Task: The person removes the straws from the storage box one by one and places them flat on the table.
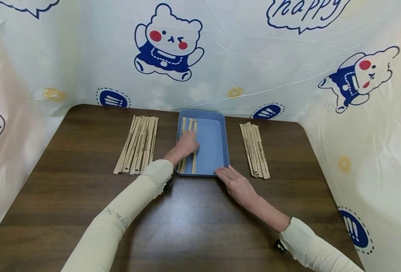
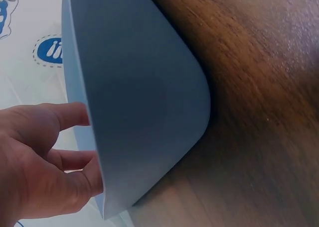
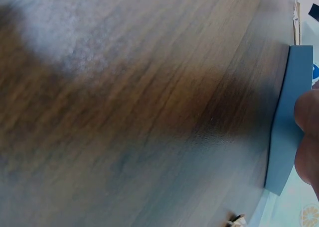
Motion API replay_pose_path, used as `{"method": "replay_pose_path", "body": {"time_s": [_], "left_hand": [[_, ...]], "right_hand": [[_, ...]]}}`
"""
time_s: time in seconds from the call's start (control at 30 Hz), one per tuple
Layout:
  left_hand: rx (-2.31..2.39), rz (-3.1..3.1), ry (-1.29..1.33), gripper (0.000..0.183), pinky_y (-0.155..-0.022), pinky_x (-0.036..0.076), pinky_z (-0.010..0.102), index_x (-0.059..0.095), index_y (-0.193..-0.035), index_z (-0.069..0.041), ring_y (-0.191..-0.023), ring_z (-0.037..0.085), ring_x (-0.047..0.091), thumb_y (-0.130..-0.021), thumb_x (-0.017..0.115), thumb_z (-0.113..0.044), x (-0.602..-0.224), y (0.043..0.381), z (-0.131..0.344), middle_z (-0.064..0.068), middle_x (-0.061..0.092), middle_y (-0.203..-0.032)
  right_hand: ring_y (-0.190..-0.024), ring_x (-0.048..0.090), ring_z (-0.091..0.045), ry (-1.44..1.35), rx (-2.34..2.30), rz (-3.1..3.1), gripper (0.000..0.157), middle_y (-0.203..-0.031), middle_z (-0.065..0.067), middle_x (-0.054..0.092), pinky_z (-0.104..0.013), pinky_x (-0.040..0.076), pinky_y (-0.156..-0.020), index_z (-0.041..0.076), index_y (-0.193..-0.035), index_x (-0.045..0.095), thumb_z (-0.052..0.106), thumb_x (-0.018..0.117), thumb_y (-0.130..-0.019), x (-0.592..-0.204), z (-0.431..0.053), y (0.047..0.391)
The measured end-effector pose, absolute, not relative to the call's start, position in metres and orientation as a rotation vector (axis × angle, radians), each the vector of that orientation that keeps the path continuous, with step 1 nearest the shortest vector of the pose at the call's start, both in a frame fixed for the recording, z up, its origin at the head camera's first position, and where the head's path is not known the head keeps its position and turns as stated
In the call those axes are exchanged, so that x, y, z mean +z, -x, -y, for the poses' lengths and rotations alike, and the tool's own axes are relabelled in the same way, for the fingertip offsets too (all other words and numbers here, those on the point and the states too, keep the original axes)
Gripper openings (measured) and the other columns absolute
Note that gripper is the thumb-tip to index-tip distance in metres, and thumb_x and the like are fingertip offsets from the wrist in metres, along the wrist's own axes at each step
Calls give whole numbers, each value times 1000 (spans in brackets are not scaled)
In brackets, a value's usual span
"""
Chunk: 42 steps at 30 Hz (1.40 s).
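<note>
A shallow blue tray (image 1: pixel 212 145) lies on the table with a few narrow paper-wrapped sticks (image 1: pixel 194 162), which look like wrapped chopsticks, along its left side. My left hand (image 1: pixel 188 142) reaches in over them, fingers bent downward. From the left wrist, the tray's wall (image 2: pixel 144 97) covers the fingertips of that hand (image 2: pixel 45 162), so their hold on a stick is hidden. My right hand (image 1: pixel 236 185) rests its fingers on the tray's near right corner. In the right wrist view, its fingers (image 3: pixel 309 112) touch the tray's wall (image 3: pixel 289 122).
Left of the tray lies a wide bundle of similar wrapped sticks (image 1: pixel 139 143). A narrower bundle (image 1: pixel 255 151) lies to the right. Both are on the dark wooden table (image 1: pixel 187 223). A printed cloth (image 1: pixel 227 49) hangs behind and beside the table.
</note>
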<state>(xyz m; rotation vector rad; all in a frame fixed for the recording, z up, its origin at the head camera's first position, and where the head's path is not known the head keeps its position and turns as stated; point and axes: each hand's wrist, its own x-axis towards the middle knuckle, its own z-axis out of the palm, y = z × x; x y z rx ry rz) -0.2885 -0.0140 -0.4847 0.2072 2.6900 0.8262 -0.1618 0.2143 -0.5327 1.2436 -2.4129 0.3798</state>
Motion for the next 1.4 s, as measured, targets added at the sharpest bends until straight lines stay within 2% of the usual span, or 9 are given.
{"method": "replay_pose_path", "body": {"time_s": [0.3, 0.57, 0.8, 0.87, 0.9, 0.97, 1.03, 1.2, 1.4], "left_hand": [[689, -2747, -267, 43, -44, 27, 27, 32, -58, -14, -45, 14, 30, -90, 52, 6, -486, 288, 8, 0, 27, -51], [676, -2749, -264, 22, -47, 32, 29, 48, -73, -7, -55, 19, 39, -90, 53, 7, -486, 288, 7, 6, 39, -64], [747, -2718, -306, 34, -50, 23, 28, 34, -68, -10, -55, 16, 24, -88, 57, 5, -484, 285, 10, 3, 25, -64], [799, -2701, -308, 17, -51, 25, 27, 49, -75, -4, -54, 14, 27, -88, 59, 4, -480, 285, 11, 3, 34, -68], [830, -2679, -294, 5, -51, 26, 27, 57, -86, -1, -54, 14, 28, -88, 59, 2, -477, 285, 12, 4, 38, -69], [912, -2618, -258, 25, -52, 29, 27, 62, -114, 3, -52, 13, 31, -89, 61, 0, -471, 285, 15, 6, 46, -72], [1007, -2555, -212, 48, -51, 34, 27, 53, -137, 3, -50, 12, 38, -90, 62, -3, -464, 286, 18, 6, 54, -71], [1202, -2435, -135, 51, -52, 37, 30, 49, -142, 0, -50, 14, 44, -92, 60, -5, -457, 288, 32, 1, 52, -59], [1282, -2467, -69, 51, -56, 43, 33, 50, -141, -1, -49, 13, 45, -91, 60, -4, -454, 286, 58, 4, 56, -63]], "right_hand": [[-115, 63, -30, -1234, 373, 2451, 42, -121, -17, 67, -47, 46, -103, -6, -126, 65, -13, 67, -84, -530, -213, 161], [-113, 63, -30, -1236, 387, 2431, 41, -120, -18, 67, -48, 48, -101, -6, -124, 65, -13, 66, -84, -531, -212, 162], [-114, 63, -30, -1233, 370, 2434, 39, -120, -17, 68, -47, 46, -103, -6, -124, 65, -12, 65, -85, -532, -212, 162], [-114, 63, -29, -1228, 361, 2438, 40, -120, -17, 68, -46, 46, -103, -5, -125, 65, -12, 66, -86, -532, -213, 162], [-114, 63, -29, -1227, 361, 2441, 40, -121, -17, 68, -46, 46, -104, -5, -125, 65, -12, 66, -86, -532, -213, 162], [-115, 63, -29, -1226, 365, 2444, 41, -121, -17, 67, -46, 45, -104, -5, -126, 65, -12, 66, -85, -532, -213, 162], [-115, 63, -30, -1228, 370, 2439, 42, -121, -17, 67, -46, 45, -104, -6, -126, 65, -13, 67, -84, -532, -214, 162], [-113, 64, -30, -1235, 382, 2417, 44, -120, -18, 68, -48, 47, -102, -7, -125, 65, -14, 68, -82, -534, -214, 163], [-114, 63, -31, -1240, 402, 2406, 43, -120, -19, 68, -50, 48, -101, -7, -125, 64, -15, 68, -83, -533, -213, 163]]}}
